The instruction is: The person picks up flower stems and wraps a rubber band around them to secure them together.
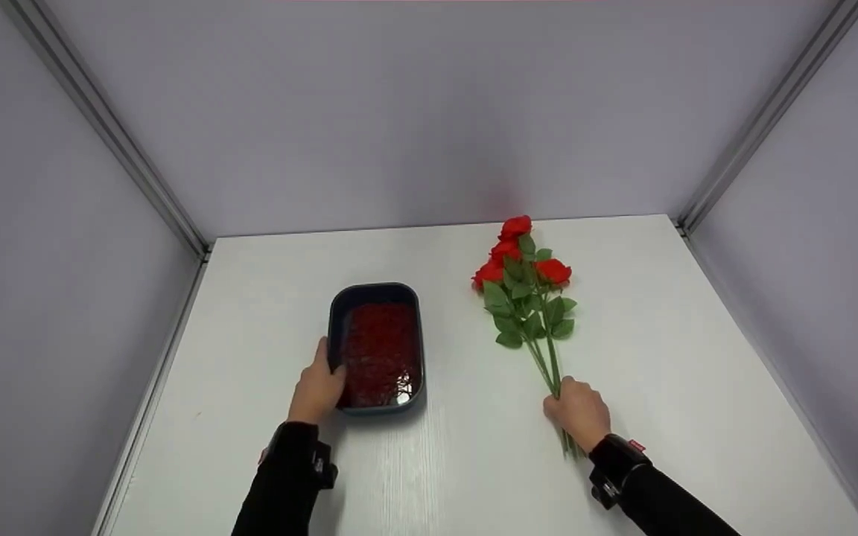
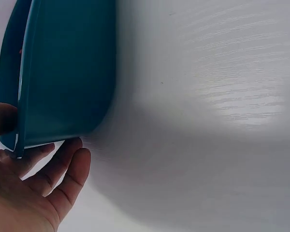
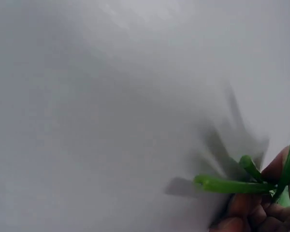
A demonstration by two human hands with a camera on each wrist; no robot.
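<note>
A dark teal rectangular tub (image 1: 376, 292) holding red shredded material (image 1: 378, 351) sits on the white table (image 1: 459, 461). My left hand (image 1: 316, 387) grips its near left rim, thumb inside and fingers under the outer wall; the left wrist view shows the tub's wall (image 2: 67, 72) and my left hand (image 2: 34, 188) up close. To the right lies a bunch of red roses (image 1: 522, 264) with green leaves. My right hand (image 1: 578, 413) is curled round their stems (image 1: 548, 365) near the cut ends. In the right wrist view the green stem ends (image 3: 232, 184) stick out from my fingers (image 3: 253, 212).
Pale grey walls enclose the table on the left, back and right, with metal corner posts (image 1: 109, 126). The tabletop between the tub and the roses is bare white surface.
</note>
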